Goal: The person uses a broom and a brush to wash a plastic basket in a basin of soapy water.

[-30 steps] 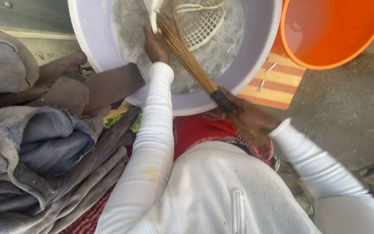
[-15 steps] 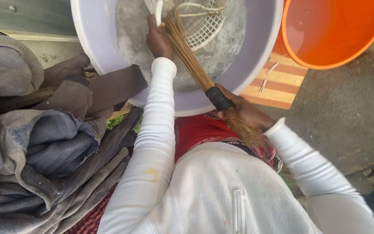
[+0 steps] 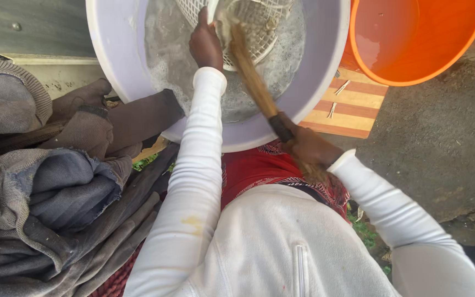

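A big white basin (image 3: 325,60) of grey soapy water sits in front of me. Inside it lies a white plastic basket (image 3: 259,22), and my left hand (image 3: 205,43) grips its rim. My right hand (image 3: 309,146) is closed around the black-bound neck of a straw hand broom (image 3: 251,77). The broom's bristles press against the basket's mesh and look blurred.
An orange bucket (image 3: 413,41) stands to the right of the basin, on a striped orange and yellow mat (image 3: 353,107). A heap of grey and brown clothes (image 3: 56,176) lies at my left. Bare grey ground (image 3: 446,143) spreads to the right.
My right hand has pushed the broom forward and up over the basket in a scrubbing stroke. My left hand has shifted slightly higher on the rim.
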